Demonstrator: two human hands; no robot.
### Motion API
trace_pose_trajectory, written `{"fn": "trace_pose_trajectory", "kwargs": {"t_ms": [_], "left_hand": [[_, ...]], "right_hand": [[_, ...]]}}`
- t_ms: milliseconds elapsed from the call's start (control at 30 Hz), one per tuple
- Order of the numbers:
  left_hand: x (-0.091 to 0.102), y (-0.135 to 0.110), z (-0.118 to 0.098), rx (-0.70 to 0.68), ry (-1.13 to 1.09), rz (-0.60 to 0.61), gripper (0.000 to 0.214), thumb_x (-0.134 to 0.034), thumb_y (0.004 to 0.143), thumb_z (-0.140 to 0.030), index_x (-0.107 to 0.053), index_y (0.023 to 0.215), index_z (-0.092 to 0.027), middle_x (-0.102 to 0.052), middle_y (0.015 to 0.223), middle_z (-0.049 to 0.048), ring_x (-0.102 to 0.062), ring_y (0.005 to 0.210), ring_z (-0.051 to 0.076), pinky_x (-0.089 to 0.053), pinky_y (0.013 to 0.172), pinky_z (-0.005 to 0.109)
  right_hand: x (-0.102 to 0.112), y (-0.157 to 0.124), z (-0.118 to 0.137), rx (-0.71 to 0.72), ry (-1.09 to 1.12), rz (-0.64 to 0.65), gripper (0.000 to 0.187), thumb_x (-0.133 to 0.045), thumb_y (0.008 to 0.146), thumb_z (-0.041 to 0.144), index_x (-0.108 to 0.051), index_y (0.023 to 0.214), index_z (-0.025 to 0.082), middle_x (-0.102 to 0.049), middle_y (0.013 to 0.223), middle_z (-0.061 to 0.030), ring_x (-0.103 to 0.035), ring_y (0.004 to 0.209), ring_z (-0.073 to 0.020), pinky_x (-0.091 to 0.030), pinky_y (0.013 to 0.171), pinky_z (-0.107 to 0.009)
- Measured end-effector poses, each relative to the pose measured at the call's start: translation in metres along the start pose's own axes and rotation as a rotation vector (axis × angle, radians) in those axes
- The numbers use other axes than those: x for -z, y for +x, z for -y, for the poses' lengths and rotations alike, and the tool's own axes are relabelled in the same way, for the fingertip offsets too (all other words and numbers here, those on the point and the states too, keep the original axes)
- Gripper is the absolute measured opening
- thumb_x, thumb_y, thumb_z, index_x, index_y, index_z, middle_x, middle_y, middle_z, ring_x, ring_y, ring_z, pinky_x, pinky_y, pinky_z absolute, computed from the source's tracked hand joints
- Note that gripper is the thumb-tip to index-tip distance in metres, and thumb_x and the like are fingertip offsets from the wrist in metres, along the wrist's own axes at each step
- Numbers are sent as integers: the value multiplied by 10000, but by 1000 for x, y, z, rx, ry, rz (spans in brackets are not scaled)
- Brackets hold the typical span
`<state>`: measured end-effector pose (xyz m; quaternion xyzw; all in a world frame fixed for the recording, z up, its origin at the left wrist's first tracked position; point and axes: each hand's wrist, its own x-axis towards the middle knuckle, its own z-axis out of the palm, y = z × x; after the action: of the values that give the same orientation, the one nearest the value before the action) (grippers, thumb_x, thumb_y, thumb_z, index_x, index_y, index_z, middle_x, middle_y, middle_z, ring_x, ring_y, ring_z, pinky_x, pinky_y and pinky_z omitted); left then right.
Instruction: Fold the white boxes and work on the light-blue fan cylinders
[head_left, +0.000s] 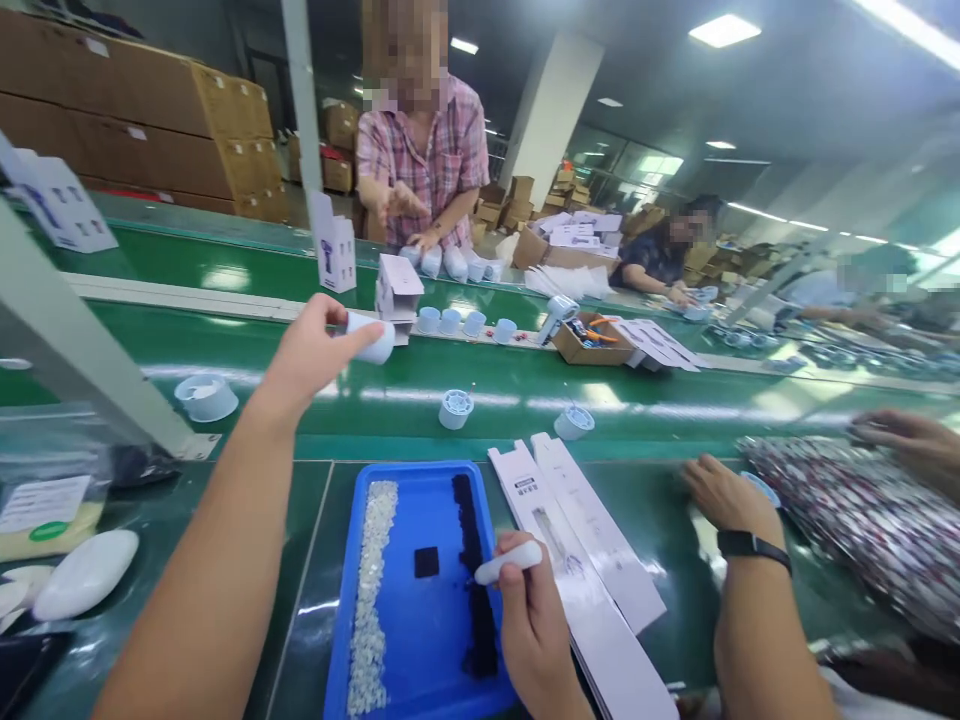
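Observation:
My left hand (pixel 311 345) is closed around a small white cylinder-shaped part (pixel 377 343), held out over the green conveyor belt. In my right hand (pixel 532 620) is a white pen-like tool (pixel 510 562), its tip at the black pieces (pixel 480 625) along the right side of a blue tray (pixel 339 640). A single black square (pixel 427 562) lies in the middle of that tray. Small whitish pieces (pixel 369 590) form a strip down its left side. Two pale-blue round parts (pixel 456 409) stand on the belt beyond the tray.
Flat printed cartons (pixel 600 600) lie right of the tray. A co-worker's hands are at the right, near a bag of small shiny parts (pixel 862 520). Across the belt (pixel 510 375) another person stands behind white parts. A cardboard box (pixel 589 347) holds tools. A post (pixel 90 330) rises at left.

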<state>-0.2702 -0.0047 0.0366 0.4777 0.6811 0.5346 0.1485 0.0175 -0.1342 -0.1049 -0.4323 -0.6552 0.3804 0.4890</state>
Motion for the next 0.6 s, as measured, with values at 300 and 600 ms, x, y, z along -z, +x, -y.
{"fn": "trace_pose_trajectory", "kwargs": {"t_ms": [300,600], "left_hand": [[9,-10,-26,89,-358,167,172,-647,804,-357,-624,881,-205,-627,816,-80,-580,779,101,-429,707,278],[8,-11,-30,128,-517,187,93,-626,811,-274,-651,761,-201,-627,673,-88,-546,646,73,-338,586,257]], "right_hand": [[-7,5,7,4,-29,162,218,-310,1037,351,-478,959,236,-481,835,-2,-482,729,-162,-399,653,-280],[-8,5,10,97,-84,197,187,-324,1025,347,-458,951,240,-468,802,6,-467,677,-163,-395,629,-283]]}}
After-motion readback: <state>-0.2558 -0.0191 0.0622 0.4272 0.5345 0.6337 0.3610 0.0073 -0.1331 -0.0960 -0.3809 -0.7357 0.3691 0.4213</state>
